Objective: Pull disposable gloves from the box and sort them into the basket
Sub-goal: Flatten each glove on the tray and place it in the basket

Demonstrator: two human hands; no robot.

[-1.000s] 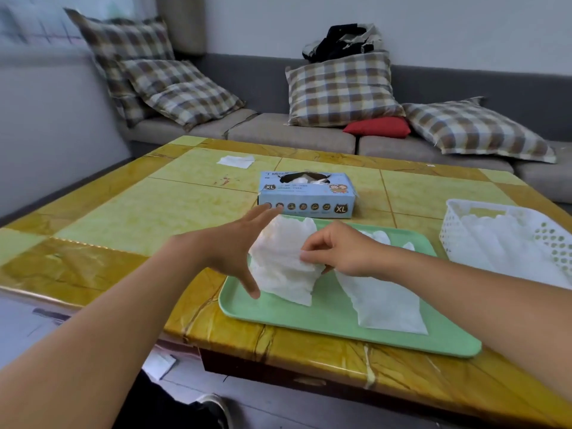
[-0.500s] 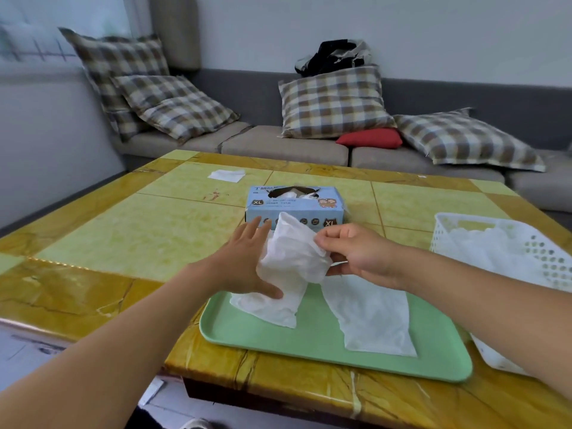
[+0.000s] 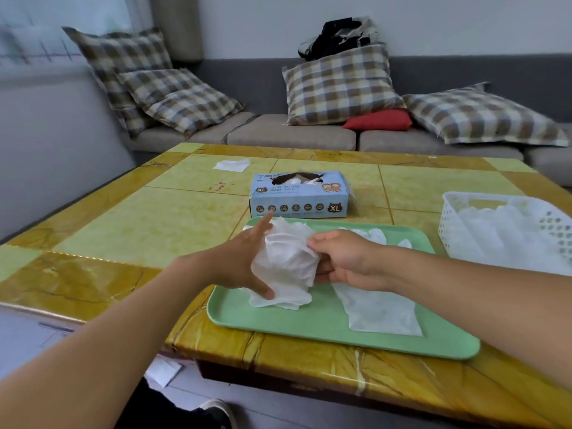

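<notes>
- The left hand point(image 3: 238, 261) is spread wide, fingers straight, its palm against the side of a crumpled glove point(image 3: 286, 261); it seems to steady the loose film rather than grip it.
- The right hand point(image 3: 343, 258) pinches the same glove from the other side, fingers curled into the folds. The glove is bunched up between the two hands, its lower edge trailing onto the tray point(image 3: 325, 329), probably so it can be folded or gathered before sorting.
- A second glove point(image 3: 380, 311) lies flat on the tray just right of the first, partly under the right wrist, apparently waiting its turn.
- The tray sits on the desk point(image 3: 130, 230) near its front edge, serving as a work surface within easy reach.
- The box point(image 3: 298, 195) stands just behind the tray, its opening up, with white glove material showing in the slot, ready for the next pull.
- The basket point(image 3: 501, 230) is to the right, beside the tray, already holding a heap of white gloves; sorting looks well under way.
- A scrap of white point(image 3: 232, 165) lies farther back; I cannot tell what it is.
</notes>
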